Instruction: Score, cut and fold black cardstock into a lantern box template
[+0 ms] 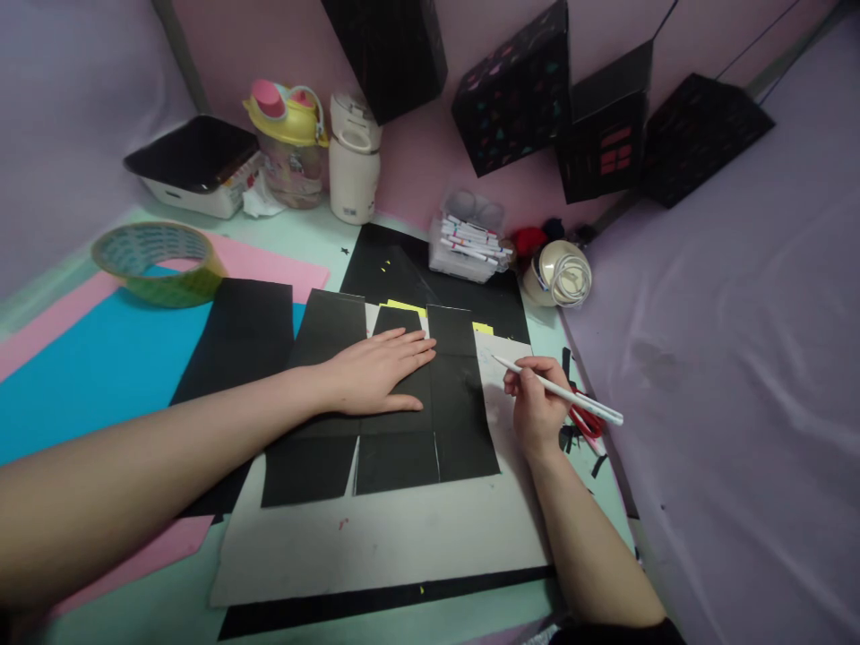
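My left hand [382, 372] lies flat, fingers spread, on a black cut-out sheet [396, 461] with creases and slits between its flaps. Between the fingers and thumb of my right hand [541, 403] is a white pen [578, 399]. Its tip points left, over the right part of a grey-white board [390, 537] under the black sheet. Faint blue marks show on the board near the tip. Bits of yellow paper [407, 307] stick out behind the black sheet's top edge.
A tape roll [158, 264] rests on blue paper [100, 367] at the left. Behind stand a bottle [354, 166], a jug [290, 157] and a box of markers [470, 242]. Red-handled scissors [587, 419] lie right of my right hand. Black paper boxes [517, 94] hang above.
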